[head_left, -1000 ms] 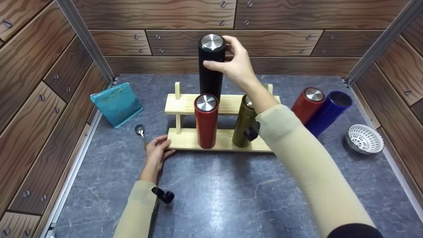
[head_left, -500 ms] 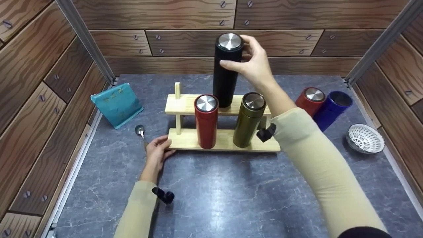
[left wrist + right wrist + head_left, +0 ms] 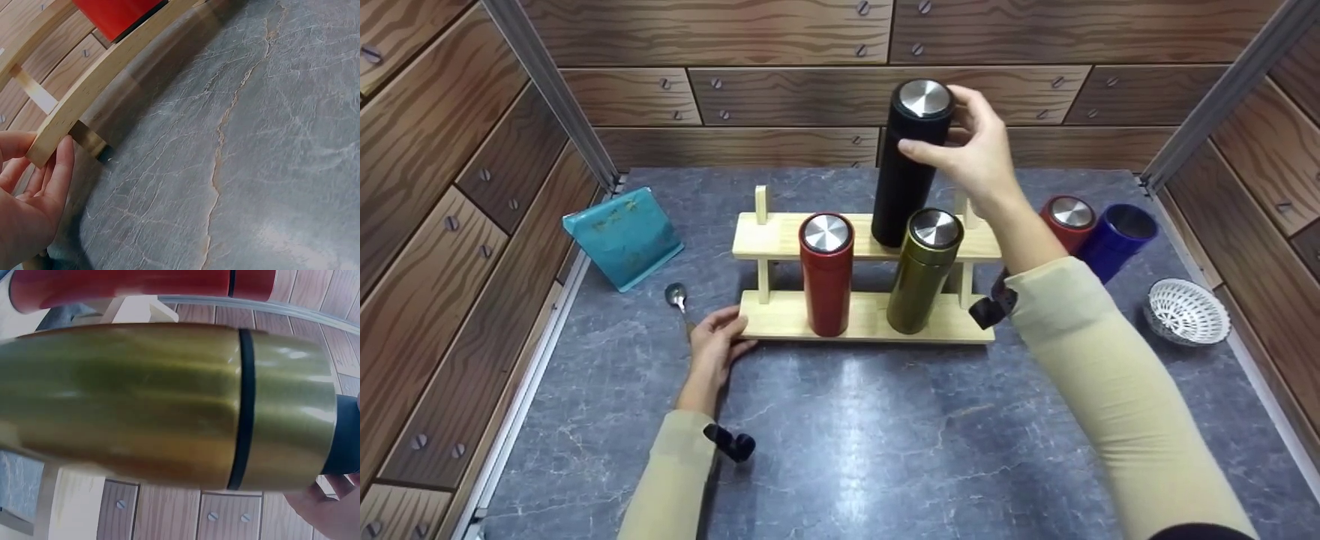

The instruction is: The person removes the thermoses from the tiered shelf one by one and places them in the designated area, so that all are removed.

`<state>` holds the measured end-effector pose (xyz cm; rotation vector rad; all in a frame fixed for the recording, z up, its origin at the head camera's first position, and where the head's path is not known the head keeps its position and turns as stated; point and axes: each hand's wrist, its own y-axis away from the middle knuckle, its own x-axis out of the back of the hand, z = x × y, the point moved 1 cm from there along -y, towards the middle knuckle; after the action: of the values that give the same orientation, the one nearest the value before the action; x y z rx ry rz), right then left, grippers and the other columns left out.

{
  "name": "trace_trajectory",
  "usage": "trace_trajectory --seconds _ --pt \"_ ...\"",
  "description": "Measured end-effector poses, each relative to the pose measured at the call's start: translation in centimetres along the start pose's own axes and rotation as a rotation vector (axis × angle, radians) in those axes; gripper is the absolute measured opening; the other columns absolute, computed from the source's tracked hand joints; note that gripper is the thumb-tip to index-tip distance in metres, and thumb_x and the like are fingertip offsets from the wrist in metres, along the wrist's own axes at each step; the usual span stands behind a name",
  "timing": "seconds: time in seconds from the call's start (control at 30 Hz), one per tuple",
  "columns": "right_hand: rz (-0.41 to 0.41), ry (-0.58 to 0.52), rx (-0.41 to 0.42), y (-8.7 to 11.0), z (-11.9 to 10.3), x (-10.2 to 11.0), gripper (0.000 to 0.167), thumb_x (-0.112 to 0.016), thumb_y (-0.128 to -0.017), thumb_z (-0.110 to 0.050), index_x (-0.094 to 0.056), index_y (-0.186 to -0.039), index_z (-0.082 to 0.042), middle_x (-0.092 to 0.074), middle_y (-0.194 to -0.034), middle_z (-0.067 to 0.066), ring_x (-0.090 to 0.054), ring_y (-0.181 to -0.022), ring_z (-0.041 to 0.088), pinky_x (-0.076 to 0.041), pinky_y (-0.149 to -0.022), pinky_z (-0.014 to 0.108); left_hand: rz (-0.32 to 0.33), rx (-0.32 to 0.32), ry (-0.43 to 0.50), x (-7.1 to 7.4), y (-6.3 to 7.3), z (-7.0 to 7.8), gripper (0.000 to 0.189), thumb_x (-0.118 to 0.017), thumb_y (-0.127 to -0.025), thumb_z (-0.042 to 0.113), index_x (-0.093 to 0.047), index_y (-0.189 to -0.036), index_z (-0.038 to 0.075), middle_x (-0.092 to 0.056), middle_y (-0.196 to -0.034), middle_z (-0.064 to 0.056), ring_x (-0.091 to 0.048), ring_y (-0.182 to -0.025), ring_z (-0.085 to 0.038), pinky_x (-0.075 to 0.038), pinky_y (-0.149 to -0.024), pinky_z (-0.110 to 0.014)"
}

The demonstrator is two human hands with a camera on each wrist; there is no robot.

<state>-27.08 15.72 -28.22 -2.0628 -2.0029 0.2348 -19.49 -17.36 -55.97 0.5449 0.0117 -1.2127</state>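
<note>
My right hand (image 3: 981, 157) grips the upper part of a tall black thermos (image 3: 906, 169), thumb in front and fingers behind. The thermos leans slightly, its base at the upper shelf of a two-tier wooden rack (image 3: 769, 236). On the lower shelf stand a red thermos (image 3: 826, 289) and an olive-gold thermos (image 3: 913, 292); this gold one overlaps the black one's lower edge. My left hand (image 3: 715, 346) pinches the left end of the lower board (image 3: 84, 95), thumb above and fingers beneath. In the right wrist view the gold thermos (image 3: 140, 405) hides most of the black one.
Behind my right forearm, a second red thermos (image 3: 1069, 225) and a blue one (image 3: 1114, 240) stand on the grey table. A white woven basket (image 3: 1189, 311) sits at far right. On the left are a teal pouch (image 3: 626, 236) and a spoon (image 3: 677, 296). Wood-patterned walls enclose the table.
My right hand has moved the black thermos to the right along the upper shelf, from behind the red thermos to behind the gold one. The left hand has stayed put on the rack.
</note>
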Motion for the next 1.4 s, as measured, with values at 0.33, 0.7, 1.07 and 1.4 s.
trace_trajectory --seconds 0.33,0.7,1.07,1.4 --pt "0.042 0.003 -0.019 0.7 0.3 2.5 0.071 -0.087 -0.06 -0.006 -0.055 -0.123 -0.014 -0.059 -0.115 0.009 -0.056 -0.098 0.026 -0.046 -0.09 0.038 -0.005 -0.002 0.004 0.1 -0.1 -0.1 0.035 -0.064 -0.084 -0.001 -0.054 -0.118 -0.002 -0.057 -0.103 -0.012 -0.063 -0.073 -0.017 -0.058 -0.067 -0.035" --pt "0.123 0.017 0.014 1.5 0.3 5.7 0.069 -0.087 -0.059 -0.005 -0.057 -0.12 -0.013 -0.06 -0.112 0.009 -0.057 -0.094 0.023 -0.047 -0.086 0.033 0.001 -0.003 -0.01 0.2 -0.1 -0.2 0.036 -0.064 -0.084 0.0 -0.055 -0.119 -0.001 -0.058 -0.106 -0.013 -0.063 -0.071 -0.018 -0.058 -0.068 -0.036" --pt "0.171 -0.039 0.019 3.0 0.4 8.9 0.066 -0.086 -0.06 0.001 -0.058 -0.118 -0.011 -0.062 -0.109 0.008 -0.058 -0.091 0.021 -0.05 -0.077 0.026 -0.009 0.002 -0.018 0.1 -0.1 0.0 0.036 -0.065 -0.084 0.001 -0.054 -0.119 -0.002 -0.056 -0.108 -0.013 -0.063 -0.072 -0.017 -0.058 -0.069 -0.036" --pt "0.211 -0.064 0.038 4.4 0.4 11.4 0.064 -0.084 -0.06 0.006 -0.059 -0.117 -0.01 -0.062 -0.108 0.008 -0.058 -0.091 0.02 -0.052 -0.071 0.023 -0.003 -0.012 -0.013 0.2 -0.2 0.0 0.035 -0.063 -0.084 -0.002 -0.054 -0.118 -0.002 -0.057 -0.106 -0.012 -0.062 -0.071 -0.017 -0.058 -0.069 -0.037"
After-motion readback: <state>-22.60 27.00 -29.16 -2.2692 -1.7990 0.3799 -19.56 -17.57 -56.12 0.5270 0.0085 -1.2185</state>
